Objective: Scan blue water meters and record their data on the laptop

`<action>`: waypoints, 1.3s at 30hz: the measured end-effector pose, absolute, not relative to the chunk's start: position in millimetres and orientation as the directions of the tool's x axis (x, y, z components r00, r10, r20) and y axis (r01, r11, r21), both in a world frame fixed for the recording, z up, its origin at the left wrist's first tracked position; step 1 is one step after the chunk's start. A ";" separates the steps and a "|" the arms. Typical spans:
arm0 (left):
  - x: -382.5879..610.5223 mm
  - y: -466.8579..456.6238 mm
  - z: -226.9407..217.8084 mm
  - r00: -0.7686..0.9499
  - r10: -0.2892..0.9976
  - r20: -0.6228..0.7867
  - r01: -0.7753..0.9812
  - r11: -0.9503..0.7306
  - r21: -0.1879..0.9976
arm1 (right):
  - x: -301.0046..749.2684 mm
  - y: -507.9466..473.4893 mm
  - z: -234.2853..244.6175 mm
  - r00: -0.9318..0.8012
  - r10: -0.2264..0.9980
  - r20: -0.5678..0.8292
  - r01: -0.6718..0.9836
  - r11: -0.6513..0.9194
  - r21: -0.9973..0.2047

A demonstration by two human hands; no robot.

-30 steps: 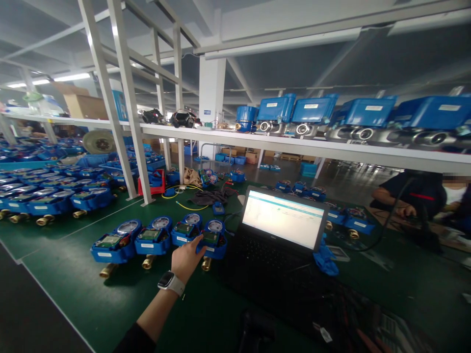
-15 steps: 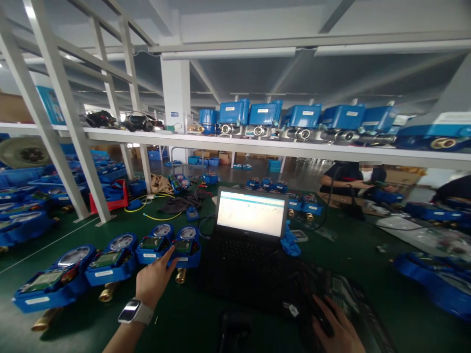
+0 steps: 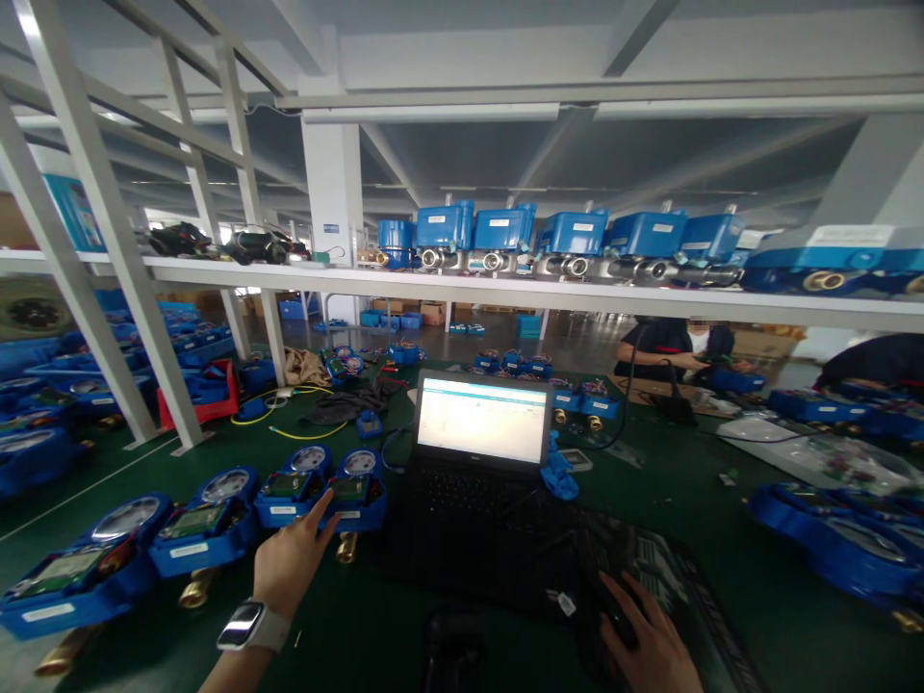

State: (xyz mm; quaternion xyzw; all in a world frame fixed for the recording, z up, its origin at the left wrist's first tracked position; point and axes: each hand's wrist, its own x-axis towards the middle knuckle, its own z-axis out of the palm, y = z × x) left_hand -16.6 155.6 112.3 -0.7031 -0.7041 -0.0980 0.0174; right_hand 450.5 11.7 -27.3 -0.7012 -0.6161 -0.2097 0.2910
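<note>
Mouse (image 3: 619,614) is sitting clasped in right hand (image 3: 650,635) on mouse pad (image 3: 671,551); left hand (image 3: 290,560), loose and empty, is pointing at blue meter (image 3: 355,493) lying left of laptop (image 3: 477,433) on counter (image 3: 346,626).

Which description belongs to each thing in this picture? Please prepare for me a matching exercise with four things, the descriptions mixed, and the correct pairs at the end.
Things:
1. left hand
2. laptop
3. right hand
4. wristwatch

Descriptions:
A. on the black mouse
B. fastened with a pale band
C. at a blue unit with a green board
D. standing open, its screen lit

Pairs: 1-C, 2-D, 3-A, 4-B
</note>
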 end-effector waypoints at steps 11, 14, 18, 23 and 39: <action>-15.8 154.2 115.1 -0.021 0.993 0.113 0.995 0.010 0.099 | 448.7 12.9 -26.9 0.159 0.749 0.643 0.986 -0.086 -0.143; -15.1 153.9 116.7 -0.016 0.993 0.117 0.995 0.004 0.102 | 447.8 13.4 -26.7 0.159 0.742 0.651 0.986 -0.091 -0.137; -15.6 153.1 116.9 -0.024 0.994 0.106 0.995 0.013 0.098 | 447.9 14.0 -27.3 0.117 0.727 0.676 0.992 -0.054 -0.114; -15.9 154.3 115.5 -0.023 0.993 0.114 0.996 0.013 0.088 | 449.8 13.8 -29.2 0.132 0.732 0.668 0.990 -0.067 -0.123; -18.8 155.2 109.5 -0.001 0.988 0.156 0.994 -0.016 0.108 | 449.7 13.2 -27.5 0.104 0.747 0.656 0.990 -0.013 -0.142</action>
